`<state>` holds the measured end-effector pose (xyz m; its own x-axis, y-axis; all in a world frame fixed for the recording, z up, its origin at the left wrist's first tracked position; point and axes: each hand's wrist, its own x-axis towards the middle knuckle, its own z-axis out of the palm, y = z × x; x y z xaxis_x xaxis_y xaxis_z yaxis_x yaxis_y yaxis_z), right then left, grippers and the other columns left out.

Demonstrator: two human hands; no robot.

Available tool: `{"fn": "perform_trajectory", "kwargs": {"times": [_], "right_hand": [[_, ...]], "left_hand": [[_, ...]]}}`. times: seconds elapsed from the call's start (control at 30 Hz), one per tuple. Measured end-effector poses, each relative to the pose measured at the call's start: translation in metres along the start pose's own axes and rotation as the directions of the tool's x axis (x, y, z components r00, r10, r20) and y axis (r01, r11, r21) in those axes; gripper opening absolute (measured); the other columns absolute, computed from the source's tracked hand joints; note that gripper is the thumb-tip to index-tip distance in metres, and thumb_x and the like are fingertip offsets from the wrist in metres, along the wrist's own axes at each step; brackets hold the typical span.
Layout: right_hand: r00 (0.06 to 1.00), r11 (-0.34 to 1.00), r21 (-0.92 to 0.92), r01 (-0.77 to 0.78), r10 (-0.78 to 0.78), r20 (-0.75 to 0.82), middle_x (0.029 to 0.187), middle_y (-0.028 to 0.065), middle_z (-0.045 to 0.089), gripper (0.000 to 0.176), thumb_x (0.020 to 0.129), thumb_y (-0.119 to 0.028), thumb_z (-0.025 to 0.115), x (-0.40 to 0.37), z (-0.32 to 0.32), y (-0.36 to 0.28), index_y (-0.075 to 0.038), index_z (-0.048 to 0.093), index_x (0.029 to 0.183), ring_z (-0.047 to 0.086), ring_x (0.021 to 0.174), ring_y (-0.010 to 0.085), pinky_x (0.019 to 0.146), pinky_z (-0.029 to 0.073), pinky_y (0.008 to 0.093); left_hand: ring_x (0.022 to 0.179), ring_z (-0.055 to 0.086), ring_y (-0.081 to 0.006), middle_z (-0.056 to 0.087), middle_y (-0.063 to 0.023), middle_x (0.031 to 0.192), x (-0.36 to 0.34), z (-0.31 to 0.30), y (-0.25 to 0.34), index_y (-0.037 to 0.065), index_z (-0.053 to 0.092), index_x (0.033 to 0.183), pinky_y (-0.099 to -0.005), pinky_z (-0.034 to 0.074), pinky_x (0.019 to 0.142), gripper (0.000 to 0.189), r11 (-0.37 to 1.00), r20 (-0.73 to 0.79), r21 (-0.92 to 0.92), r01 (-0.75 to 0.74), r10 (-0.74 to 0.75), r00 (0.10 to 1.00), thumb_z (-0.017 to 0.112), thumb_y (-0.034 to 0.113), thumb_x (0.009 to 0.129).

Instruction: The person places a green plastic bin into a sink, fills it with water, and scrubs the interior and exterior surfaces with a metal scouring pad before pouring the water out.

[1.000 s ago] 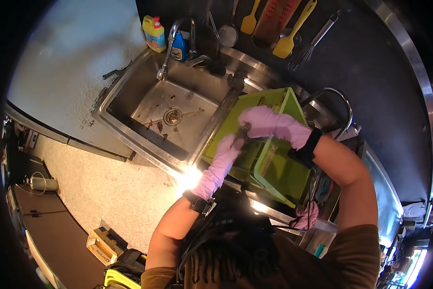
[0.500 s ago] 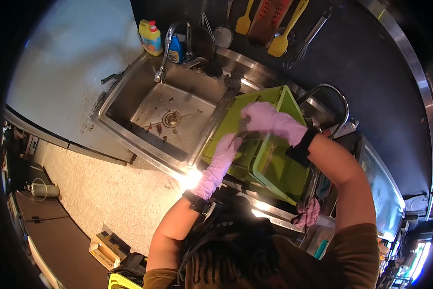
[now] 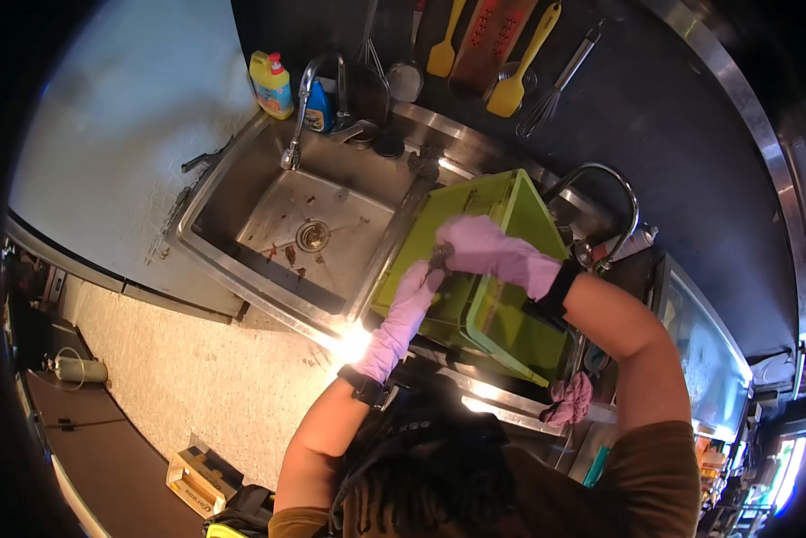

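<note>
My left hand [image 3: 412, 291], in a pink glove, is closed with its fingertips at a dark grey steel wool scourer [image 3: 440, 258]. From the other side my right hand [image 3: 482, 244], also gloved in pink, is bent down and closed on the same scourer. Both hands meet above a green plastic bin [image 3: 519, 318], which lies tilted over the right part of the sink unit. Its far wall and rim show beyond my right hand. The fingers partly hide the scourer, and my forearms cover some of the bin.
Left of the bin is a steel sink basin [image 3: 273, 193] with food scraps round its drain and a faucet [image 3: 304, 108] above. Soap bottles [image 3: 272, 85] stand behind it. A second faucet [image 3: 631, 202] arches at the right. Spatulas [image 3: 508, 94] and a whisk [image 3: 555, 94] hang on the wall.
My right hand has come down and toward my left hand, its wrist more bent. The scourer now sits between both sets of fingertips. The whole view has shifted slightly.
</note>
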<state>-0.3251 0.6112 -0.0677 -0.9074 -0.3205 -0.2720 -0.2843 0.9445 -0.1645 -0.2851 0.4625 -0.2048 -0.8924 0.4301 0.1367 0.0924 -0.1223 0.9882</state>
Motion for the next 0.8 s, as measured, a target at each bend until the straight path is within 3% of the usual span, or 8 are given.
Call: {"fn": "perform_trajectory", "kwargs": {"times": [0.13, 0.23, 0.33, 0.43, 0.53, 0.63, 0.7, 0.8], "right_hand": [[0.957, 0.951, -0.197, -0.240, 0.197, -0.213, 0.088, 0.0175, 0.067, 0.022, 0.071, -0.018, 0.062, 0.035, 0.007, 0.044, -0.004, 0.068, 0.086, 0.065, 0.086, 0.0344, 0.076, 0.052, 0.0418], [0.943, 0.959, -0.243, -0.144, 0.059, -0.327, 0.081, 0.0176, 0.067, 0.019, 0.071, -0.015, 0.061, 0.046, 0.012, 0.061, -0.002, 0.069, 0.083, 0.066, 0.079, 0.0358, 0.070, 0.053, 0.0422], [0.959, 0.959, -0.137, -0.248, 0.223, -0.178, 0.088, 0.0177, 0.067, 0.022, 0.071, -0.016, 0.061, 0.038, 0.006, 0.041, -0.004, 0.069, 0.087, 0.065, 0.085, 0.0348, 0.075, 0.052, 0.0422], [0.996, 0.996, -0.076, -0.048, 0.042, -0.074, 0.093, 0.0178, 0.065, 0.026, 0.069, -0.017, 0.061, -0.003, 0.004, -0.009, -0.006, 0.067, 0.092, 0.063, 0.090, 0.0342, 0.078, 0.052, 0.0426], [0.995, 0.995, -0.039, 0.090, -0.092, -0.046, 0.095, 0.0176, 0.064, 0.029, 0.068, -0.018, 0.061, -0.008, 0.009, -0.001, -0.008, 0.066, 0.095, 0.063, 0.091, 0.0339, 0.077, 0.052, 0.0430], [0.934, 0.999, -0.009, 0.043, -0.043, -0.355, 0.090, 0.0166, 0.065, 0.026, 0.067, -0.017, 0.063, 0.011, 0.006, 0.026, -0.006, 0.067, 0.089, 0.064, 0.087, 0.0346, 0.074, 0.052, 0.0431], [0.899, 0.960, -0.241, -0.141, 0.022, -0.438, 0.085, 0.0155, 0.067, 0.020, 0.067, -0.014, 0.064, 0.031, -0.008, 0.053, -0.005, 0.069, 0.084, 0.065, 0.083, 0.0344, 0.071, 0.053, 0.0407], [0.940, 0.918, -0.302, -0.257, 0.165, -0.297, 0.081, 0.0152, 0.068, 0.015, 0.069, -0.009, 0.063, 0.058, 0.002, 0.084, -0.004, 0.070, 0.080, 0.066, 0.081, 0.0333, 0.070, 0.053, 0.0386]], "left_hand": [[0.101, 0.051, -0.0201, 0.057, -0.0095, 0.107, -0.005, 0.001, 0.009, 0.000, 0.055, 0.117, -0.0281, 0.037, 0.091, 0.031, 0.997, 0.005, 0.052, -0.056, 0.056, 0.998, 0.052, 0.021, 0.094], [0.105, 0.050, -0.0205, 0.056, -0.0103, 0.110, -0.006, 0.002, -0.006, -0.001, 0.053, 0.120, -0.0288, 0.036, 0.094, 0.035, 0.996, -0.009, 0.038, -0.077, 0.077, 0.997, 0.051, 0.023, 0.094], [0.107, 0.049, -0.0189, 0.053, -0.0095, 0.114, -0.005, 0.001, 0.000, -0.002, 0.048, 0.126, -0.0287, 0.035, 0.095, 0.042, 0.986, 0.028, -0.075, -0.148, 0.150, 0.988, 0.053, 0.022, 0.092], [0.104, 0.048, -0.0171, 0.052, -0.0080, 0.111, -0.004, 0.001, -0.010, -0.002, 0.048, 0.125, -0.0274, 0.035, 0.093, 0.040, 0.993, 0.039, -0.055, -0.105, 0.107, 0.993, 0.053, 0.019, 0.091], [0.099, 0.048, -0.0192, 0.052, -0.0095, 0.107, -0.006, -0.001, 0.006, -0.002, 0.050, 0.121, -0.0276, 0.036, 0.091, 0.035, 0.998, 0.067, 0.012, -0.061, 0.060, 0.996, 0.051, 0.019, 0.092], [0.100, 0.050, -0.0223, 0.053, -0.0115, 0.106, -0.005, 0.003, 0.004, -0.001, 0.051, 0.120, -0.0292, 0.037, 0.090, 0.034, 0.988, 0.012, 0.011, -0.156, 0.156, 0.988, 0.049, 0.019, 0.092], [0.102, 0.051, -0.0246, 0.054, -0.0139, 0.106, -0.005, 0.002, 0.010, -0.001, 0.051, 0.121, -0.0303, 0.037, 0.091, 0.034, 0.986, 0.016, 0.100, -0.134, 0.133, 0.991, 0.048, 0.018, 0.092], [0.103, 0.052, -0.0278, 0.055, -0.0167, 0.108, -0.003, 0.000, 0.017, -0.001, 0.050, 0.121, -0.0319, 0.038, 0.091, 0.035, 0.984, 0.016, 0.157, -0.088, 0.086, 0.996, 0.048, 0.016, 0.091]]}}
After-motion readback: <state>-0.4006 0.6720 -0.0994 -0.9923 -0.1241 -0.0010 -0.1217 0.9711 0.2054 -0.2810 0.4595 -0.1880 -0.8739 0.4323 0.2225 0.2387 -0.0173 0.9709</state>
